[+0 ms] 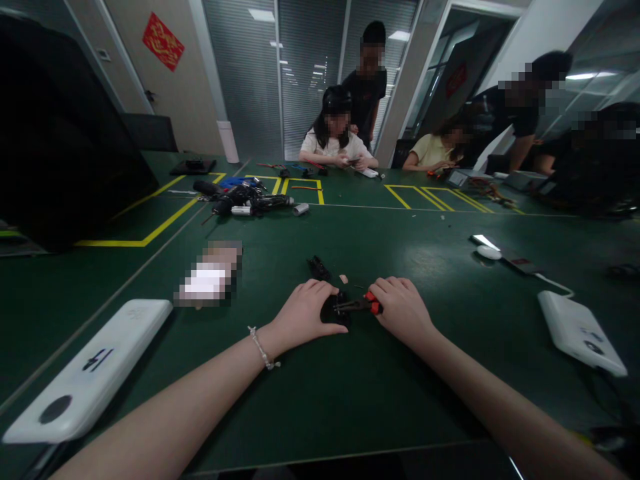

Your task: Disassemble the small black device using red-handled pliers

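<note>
Near the middle of the green table, my left hand (311, 310) curves around a small black part (332, 315), its thumb and fingers on either side of it. My right hand (403, 308) grips pliers (357, 305) by their red handles, which show at the fingers. The dark jaws point left and reach the black part; whether they clamp it I cannot tell. Just beyond my left hand lies another black piece (319, 268). A small pale scrap (343, 279) sits beside it. Much of the black part is hidden by my left hand.
A white device (120, 353) lies left of my arm, with a blurred-out phone-like object (210, 277) behind it. Tools and cables (243, 197) are heaped farther back. On the right lie a white power bank (583, 333) and a white mouse-like object (489, 253). People sit and stand across the table.
</note>
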Demonstrator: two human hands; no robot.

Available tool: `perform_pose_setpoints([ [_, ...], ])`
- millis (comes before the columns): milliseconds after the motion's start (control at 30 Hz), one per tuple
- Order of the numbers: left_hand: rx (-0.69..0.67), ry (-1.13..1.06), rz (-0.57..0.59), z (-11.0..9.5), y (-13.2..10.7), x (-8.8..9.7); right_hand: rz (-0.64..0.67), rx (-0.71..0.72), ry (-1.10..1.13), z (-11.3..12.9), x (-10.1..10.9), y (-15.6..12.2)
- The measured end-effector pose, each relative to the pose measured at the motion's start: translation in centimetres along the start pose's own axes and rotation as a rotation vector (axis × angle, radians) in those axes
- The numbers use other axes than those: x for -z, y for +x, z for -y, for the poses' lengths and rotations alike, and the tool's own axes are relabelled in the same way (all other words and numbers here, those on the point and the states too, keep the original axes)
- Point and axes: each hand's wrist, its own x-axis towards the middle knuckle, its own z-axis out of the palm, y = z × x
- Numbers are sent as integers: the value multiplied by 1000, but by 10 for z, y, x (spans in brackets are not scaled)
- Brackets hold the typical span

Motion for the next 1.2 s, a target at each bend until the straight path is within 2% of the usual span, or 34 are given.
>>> perform_pose_setpoints([
  [300, 9, -11, 9, 0, 0, 0, 22, -13, -15, 0, -2, -1],
  [600, 15, -7, 16, -2, 0, 2, -19, 15, -59, 0, 1, -2],
  [867, 20, -2, 28, -2, 0, 2, 52, -15, -9, 0, -1, 1],
  [1200, 3, 2, 8, -2, 0, 1, 14, 8, -39, 0, 0, -1],
])
